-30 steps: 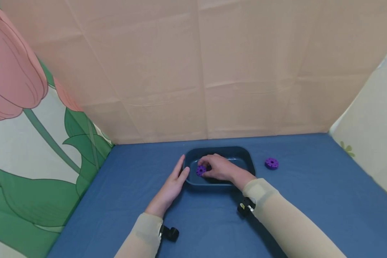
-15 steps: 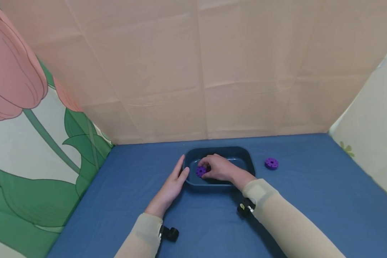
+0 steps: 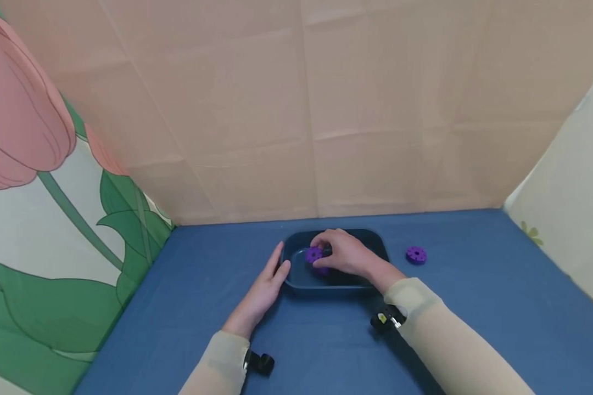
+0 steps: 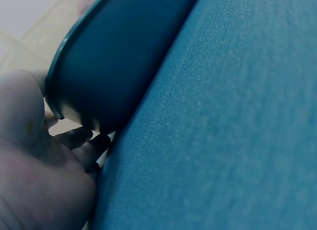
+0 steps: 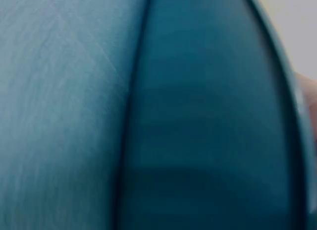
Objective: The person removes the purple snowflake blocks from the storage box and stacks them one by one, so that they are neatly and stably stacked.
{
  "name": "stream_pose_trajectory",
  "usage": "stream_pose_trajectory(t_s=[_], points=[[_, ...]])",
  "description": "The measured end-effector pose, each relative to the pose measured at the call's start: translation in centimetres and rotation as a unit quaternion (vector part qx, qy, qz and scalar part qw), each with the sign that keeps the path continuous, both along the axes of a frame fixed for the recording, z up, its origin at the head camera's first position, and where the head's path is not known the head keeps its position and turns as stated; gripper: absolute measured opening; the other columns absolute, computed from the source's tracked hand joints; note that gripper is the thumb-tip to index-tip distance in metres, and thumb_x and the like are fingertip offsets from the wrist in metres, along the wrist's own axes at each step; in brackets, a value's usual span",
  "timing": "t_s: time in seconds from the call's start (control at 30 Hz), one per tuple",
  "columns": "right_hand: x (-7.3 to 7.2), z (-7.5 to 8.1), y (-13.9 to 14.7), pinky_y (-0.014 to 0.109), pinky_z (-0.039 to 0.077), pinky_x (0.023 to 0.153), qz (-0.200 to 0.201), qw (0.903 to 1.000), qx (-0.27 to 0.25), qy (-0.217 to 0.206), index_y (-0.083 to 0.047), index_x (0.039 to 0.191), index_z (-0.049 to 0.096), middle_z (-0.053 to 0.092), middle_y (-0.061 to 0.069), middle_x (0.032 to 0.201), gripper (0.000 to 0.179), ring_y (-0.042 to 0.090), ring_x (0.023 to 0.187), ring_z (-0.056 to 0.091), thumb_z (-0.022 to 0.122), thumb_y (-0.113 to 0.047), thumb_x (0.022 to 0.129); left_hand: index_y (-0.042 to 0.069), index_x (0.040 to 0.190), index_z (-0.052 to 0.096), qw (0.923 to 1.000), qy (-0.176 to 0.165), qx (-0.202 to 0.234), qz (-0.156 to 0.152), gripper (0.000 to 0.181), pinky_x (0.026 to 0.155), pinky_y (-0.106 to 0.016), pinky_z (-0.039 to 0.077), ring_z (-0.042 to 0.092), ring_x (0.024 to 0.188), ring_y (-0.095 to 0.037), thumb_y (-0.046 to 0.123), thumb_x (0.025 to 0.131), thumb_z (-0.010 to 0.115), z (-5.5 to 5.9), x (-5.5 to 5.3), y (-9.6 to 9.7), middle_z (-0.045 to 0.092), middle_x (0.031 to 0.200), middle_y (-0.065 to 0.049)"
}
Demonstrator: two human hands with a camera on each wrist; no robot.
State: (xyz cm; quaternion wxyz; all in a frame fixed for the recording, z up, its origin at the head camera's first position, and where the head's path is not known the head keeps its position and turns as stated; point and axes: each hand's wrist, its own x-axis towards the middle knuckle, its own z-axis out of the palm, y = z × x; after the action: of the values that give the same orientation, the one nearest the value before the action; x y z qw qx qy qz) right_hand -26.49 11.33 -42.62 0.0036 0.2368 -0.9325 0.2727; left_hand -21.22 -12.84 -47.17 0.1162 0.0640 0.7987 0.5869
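Note:
A dark blue rectangular tray (image 3: 346, 285) sits on the blue cloth. My left hand (image 3: 264, 288) rests against its left end, fingers fairly straight along the outside and thumb at the front corner. In the left wrist view the thumb lies by the rim and the fingertips touch the tray wall (image 4: 109, 61). Over the tray, my right hand (image 3: 348, 253) pinches a purple notched disc (image 3: 313, 254) with a hole in its middle, tilted to face left. Below it, another purple piece (image 3: 322, 271) shows in the tray, partly hidden by the thumb.
Right of the tray, a similar purple notched disc (image 3: 416, 255) lies flat on the blue cloth (image 3: 326, 345). A beige sheet (image 3: 306, 137) hangs behind the table. The tray's outer wall (image 5: 208, 121) fills much of the right wrist view.
My right hand has risen a little and shifted right with the purple disc, uncovering another purple piece beneath. The left hand keeps its place at the tray's end.

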Motion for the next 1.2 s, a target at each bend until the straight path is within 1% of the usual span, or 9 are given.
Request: stream_pose_trajectory(t_s=[0.27,0.5,0.53,0.6,0.73,0.77,0.9,1.13,1.2], points=[[1.6,2.1,2.6,0.040,0.050,0.090,-0.031,0.9982,-0.051,0.005,-0.030,0.116,0.066,0.063,-0.010,0.102,0.041,0.019,0.104,0.054,0.081,-0.045,0.082,0.059,0.149,0.015,1.0000,0.008,0.000,0.002,0.069,0.124,-0.056,0.008,0.006,0.154,-0.011,0.076,0.089,0.045,0.0,-0.2,-0.1,0.011,0.162,0.024],[3.4,3.0,5.1,0.046,0.048,0.097,-0.049,0.9951,-0.083,0.018,-0.030,0.118,0.063,0.062,-0.008,0.107,0.040,0.021,0.110,0.053,0.080,-0.043,0.083,0.062,0.146,0.015,0.9999,0.010,0.004,-0.001,0.065,0.124,-0.054,0.008,0.005,0.154,-0.009,0.076,0.090,0.044,0.2,0.0,-0.2,0.011,0.162,0.026],[3.5,3.1,5.5,0.047,0.048,0.097,-0.051,0.9947,-0.087,0.021,-0.030,0.117,0.063,0.062,-0.008,0.107,0.040,0.021,0.111,0.053,0.080,-0.043,0.083,0.061,0.147,0.015,1.0000,0.006,0.005,-0.002,0.064,0.124,-0.054,0.008,0.004,0.154,-0.010,0.074,0.092,0.044,0.6,0.2,-0.1,0.010,0.162,0.025],[3.8,3.1,6.2,0.048,0.047,0.098,-0.053,0.9938,-0.094,0.026,-0.030,0.117,0.063,0.062,-0.008,0.107,0.041,0.023,0.111,0.053,0.080,-0.044,0.083,0.060,0.148,0.015,1.0000,0.005,0.004,-0.002,0.065,0.124,-0.054,0.008,0.004,0.154,-0.010,0.074,0.091,0.044,0.6,0.2,-0.1,0.010,0.162,0.026],[4.3,3.1,7.6,0.049,0.046,0.098,-0.071,0.9921,-0.099,0.032,-0.030,0.116,0.062,0.062,-0.007,0.108,0.042,0.022,0.111,0.053,0.080,-0.048,0.081,0.060,0.148,0.014,1.0000,0.001,0.005,-0.002,0.065,0.124,-0.054,0.008,0.004,0.154,-0.010,0.074,0.091,0.044,0.7,0.2,-0.1,0.010,0.162,0.025],[4.4,3.1,7.9,0.050,0.046,0.098,-0.077,0.9916,-0.099,0.031,-0.030,0.116,0.062,0.062,-0.006,0.109,0.043,0.023,0.111,0.053,0.080,-0.049,0.081,0.062,0.147,0.014,1.0000,0.004,0.006,-0.001,0.066,0.124,-0.054,0.009,0.004,0.154,-0.010,0.076,0.090,0.044,0.3,0.0,-0.2,0.010,0.162,0.026],[4.9,3.2,9.2,0.050,0.046,0.096,-0.103,0.9898,-0.095,0.027,-0.028,0.117,0.062,0.063,-0.004,0.112,0.046,0.025,0.112,0.053,0.079,-0.051,0.081,0.062,0.147,0.013,1.0000,0.001,0.007,-0.003,0.066,0.124,-0.053,0.009,0.003,0.154,-0.009,0.076,0.090,0.044,0.4,0.0,-0.1,0.009,0.162,0.026],[5.2,3.2,11.9,0.054,0.047,0.094,-0.129,0.9874,-0.086,0.032,-0.025,0.118,0.061,0.063,0.004,0.117,0.052,0.029,0.113,0.055,0.075,-0.058,0.081,0.051,0.155,0.012,1.0000,0.005,0.005,-0.005,0.075,0.124,-0.053,0.009,0.003,0.154,-0.009,0.075,0.091,0.044,0.3,0.0,-0.2,0.009,0.162,0.026],[5.2,3.2,12.6,0.054,0.048,0.092,-0.136,0.9865,-0.086,0.033,-0.023,0.119,0.061,0.063,0.006,0.117,0.054,0.031,0.112,0.055,0.074,-0.060,0.081,0.052,0.154,0.013,1.0000,0.006,0.003,-0.005,0.075,0.124,-0.053,0.009,0.003,0.154,-0.009,0.075,0.091,0.044,0.3,0.0,-0.2,0.009,0.162,0.026]])
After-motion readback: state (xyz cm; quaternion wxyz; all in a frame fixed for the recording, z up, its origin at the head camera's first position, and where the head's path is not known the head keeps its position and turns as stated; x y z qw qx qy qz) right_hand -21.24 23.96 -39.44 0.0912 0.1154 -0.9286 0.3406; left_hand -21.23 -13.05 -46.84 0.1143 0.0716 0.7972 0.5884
